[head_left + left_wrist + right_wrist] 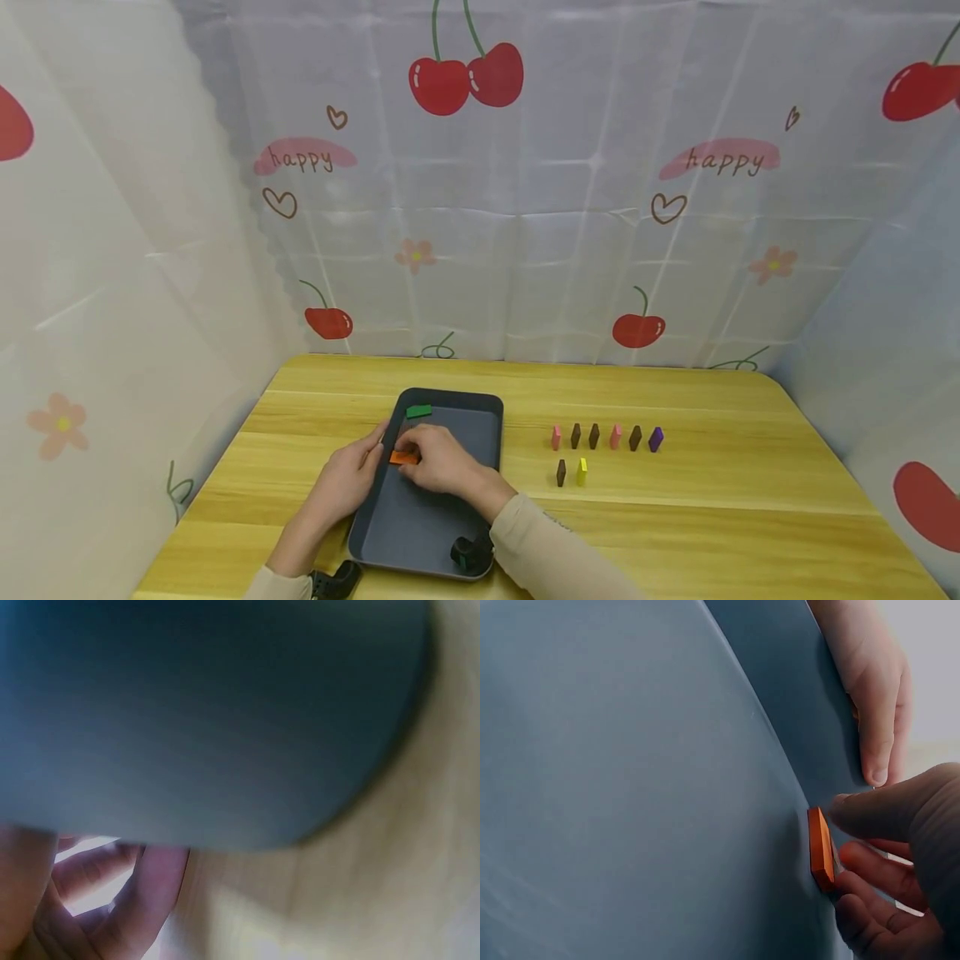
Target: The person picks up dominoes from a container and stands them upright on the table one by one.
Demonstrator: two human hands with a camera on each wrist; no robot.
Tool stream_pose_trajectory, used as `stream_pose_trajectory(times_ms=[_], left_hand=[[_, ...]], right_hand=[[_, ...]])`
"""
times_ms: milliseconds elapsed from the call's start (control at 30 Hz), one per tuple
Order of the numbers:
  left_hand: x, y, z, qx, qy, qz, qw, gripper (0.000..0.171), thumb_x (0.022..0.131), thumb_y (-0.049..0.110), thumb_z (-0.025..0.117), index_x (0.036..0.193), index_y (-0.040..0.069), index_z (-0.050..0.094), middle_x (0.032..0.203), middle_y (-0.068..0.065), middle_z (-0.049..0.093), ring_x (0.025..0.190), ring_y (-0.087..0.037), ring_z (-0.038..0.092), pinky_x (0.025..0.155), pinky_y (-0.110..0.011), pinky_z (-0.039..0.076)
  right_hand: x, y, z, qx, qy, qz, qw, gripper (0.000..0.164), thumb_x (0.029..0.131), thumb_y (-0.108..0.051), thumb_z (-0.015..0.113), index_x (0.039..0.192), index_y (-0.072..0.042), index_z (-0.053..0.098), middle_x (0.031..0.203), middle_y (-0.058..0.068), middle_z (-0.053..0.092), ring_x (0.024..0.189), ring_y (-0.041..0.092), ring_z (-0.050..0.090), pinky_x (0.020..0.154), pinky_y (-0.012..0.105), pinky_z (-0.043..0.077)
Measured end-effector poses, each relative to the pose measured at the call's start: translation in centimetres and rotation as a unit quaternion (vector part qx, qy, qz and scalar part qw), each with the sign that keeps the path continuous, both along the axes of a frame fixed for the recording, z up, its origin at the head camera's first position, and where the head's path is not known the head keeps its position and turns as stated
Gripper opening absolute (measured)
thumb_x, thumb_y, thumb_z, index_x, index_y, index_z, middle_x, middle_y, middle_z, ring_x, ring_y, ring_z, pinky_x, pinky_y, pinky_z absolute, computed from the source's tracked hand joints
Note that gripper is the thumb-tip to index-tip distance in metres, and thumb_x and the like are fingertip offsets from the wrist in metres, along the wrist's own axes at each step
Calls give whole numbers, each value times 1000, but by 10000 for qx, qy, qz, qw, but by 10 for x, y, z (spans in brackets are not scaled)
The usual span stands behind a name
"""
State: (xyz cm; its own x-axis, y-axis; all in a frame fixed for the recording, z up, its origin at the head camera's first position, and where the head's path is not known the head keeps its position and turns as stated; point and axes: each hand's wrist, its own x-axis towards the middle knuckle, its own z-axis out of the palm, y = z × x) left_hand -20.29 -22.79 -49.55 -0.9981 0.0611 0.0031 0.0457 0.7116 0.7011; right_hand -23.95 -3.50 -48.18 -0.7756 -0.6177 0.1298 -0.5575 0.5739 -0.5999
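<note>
A dark grey baking tray [431, 521] lies on the table, its side large in the left wrist view. My left hand [347, 477] grips the tray's left rim, with the thumb along the side and fingers curled at its edge. Inside the tray, an orange block [820, 851] stands on its long edge by the wall. Around this block, my right hand [442, 460] has curled fingers, thumb at one end and fingertips against its back. Farther up the tray sits a green block [418, 411].
Right of the tray, small blocks stand upright in two rows on the wooden table [712, 483]. They include a pink block [556, 437], several dark brown blocks [594, 436], a purple block [656, 439] and a yellow block [582, 472]. A printed curtain [517, 275] hangs behind.
</note>
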Motion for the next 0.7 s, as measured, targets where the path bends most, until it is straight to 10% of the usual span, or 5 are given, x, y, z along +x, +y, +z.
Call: stream_pose_trajectory(times_ms=[700], left_hand=[[3,2,2,5,98,-45,9999,49,111,21,48,159,19,43,68,-3,51,48,-15,41,53,-29,39]], right_hand=[[2,-1,-6,478,116,100,9987,30,89,-24,83,116,-14,76,104,-1,67,87,5,59,79,18,50]])
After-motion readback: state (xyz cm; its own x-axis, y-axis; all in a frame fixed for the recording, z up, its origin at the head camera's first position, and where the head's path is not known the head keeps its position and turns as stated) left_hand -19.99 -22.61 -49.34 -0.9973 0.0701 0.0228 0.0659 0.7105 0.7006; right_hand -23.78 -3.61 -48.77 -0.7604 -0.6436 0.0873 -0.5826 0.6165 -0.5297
